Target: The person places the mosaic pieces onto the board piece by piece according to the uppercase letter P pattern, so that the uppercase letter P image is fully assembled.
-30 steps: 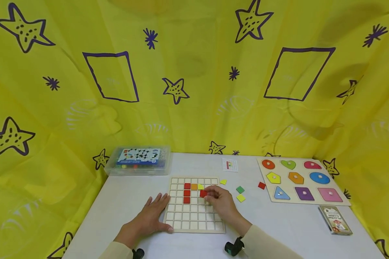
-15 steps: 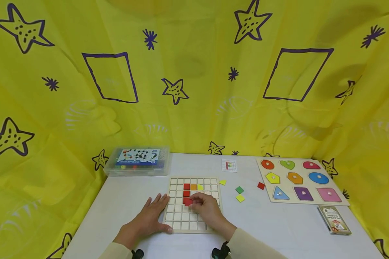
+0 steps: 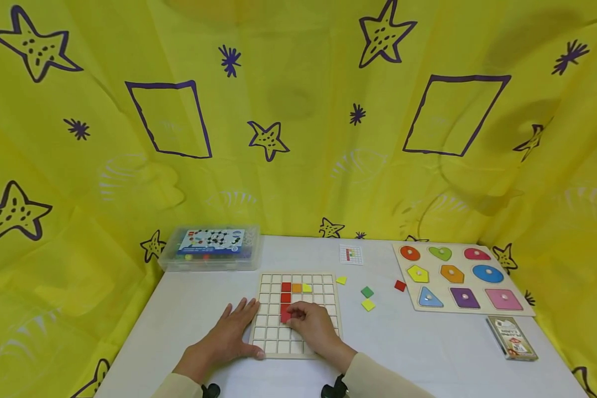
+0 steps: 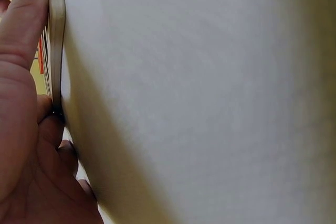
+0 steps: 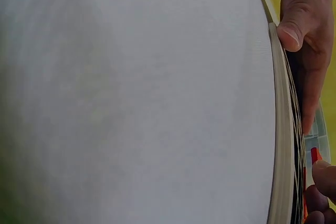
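A wooden grid board lies on the table. Red square tiles stand in a column in its cells, with an orange tile and a yellow tile to the right of the top one. My right hand pinches another red tile between thumb and fingers at the column's lower end. In the right wrist view this tile is tilted above the board. Along the board's left side lies my left hand, fingers extended and thumb at the near left corner.
Loose yellow, green and red tiles lie right of the board. Behind it is a small pattern card. A clear plastic box stands back left; a shape puzzle and a card box lie right.
My right hand has carried the red tile left and toward me, from the board's right half to the lower end of the red column. The left hand stays at the board's edge.
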{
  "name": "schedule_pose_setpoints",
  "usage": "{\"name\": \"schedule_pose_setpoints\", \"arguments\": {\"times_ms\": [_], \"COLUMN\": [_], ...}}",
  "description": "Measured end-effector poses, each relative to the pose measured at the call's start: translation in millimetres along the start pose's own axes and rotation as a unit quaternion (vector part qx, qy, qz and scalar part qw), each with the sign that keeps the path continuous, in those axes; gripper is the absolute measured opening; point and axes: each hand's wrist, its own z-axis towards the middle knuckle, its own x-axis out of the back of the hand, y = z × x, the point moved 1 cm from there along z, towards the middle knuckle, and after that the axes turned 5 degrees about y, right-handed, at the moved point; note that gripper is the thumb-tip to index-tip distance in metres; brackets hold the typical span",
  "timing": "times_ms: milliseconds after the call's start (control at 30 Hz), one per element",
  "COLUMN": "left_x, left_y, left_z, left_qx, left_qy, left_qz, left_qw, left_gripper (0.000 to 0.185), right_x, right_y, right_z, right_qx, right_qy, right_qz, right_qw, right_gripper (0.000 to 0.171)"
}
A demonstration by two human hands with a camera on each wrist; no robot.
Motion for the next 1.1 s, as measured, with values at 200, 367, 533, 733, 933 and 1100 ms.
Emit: {"name": "schedule_pose_setpoints", "arguments": {"times_ms": [200,367,533,733,933,1100], "left_x": [-0.5,-0.2,0.0,0.2,0.3,0.4], "left_y": [-0.7,-0.5,0.0,1.0,1.6,0.8], "left_z": [0.4,0.5,0.4,0.4,0.2,0.2], "left_qx": [-0.006,-0.005,0.0,0.001,0.001,-0.004], "left_qy": [0.001,0.001,0.0,0.002,0.003,0.003], "left_qz": [0.0,-0.003,0.004,0.003,0.006,0.007], "left_qw": [1.0,1.0,1.0,1.0,1.0,1.0], "left_gripper": [0.123,0.123,0.122,0.122,0.122,0.122], "right_x": [-1.3,-3.2,-2.8,-2.4,-2.1,0.6], "right_y": [0.8,3.3,3.1,2.4,2.0,0.2], "right_z": [-1.0,0.0,0.0,-0.9,-1.3,-1.0], "right_qx": [0.014,0.031,0.044,0.043,0.03,0.005], "right_qy": [0.006,0.001,-0.002,-0.006,-0.003,-0.003], "right_qz": [-0.039,-0.065,-0.075,-0.069,-0.056,0.002], "right_qw": [0.999,0.997,0.996,0.997,0.998,1.0], "right_gripper": [0.017,0.017,0.018,0.02,0.019,0.019]}}
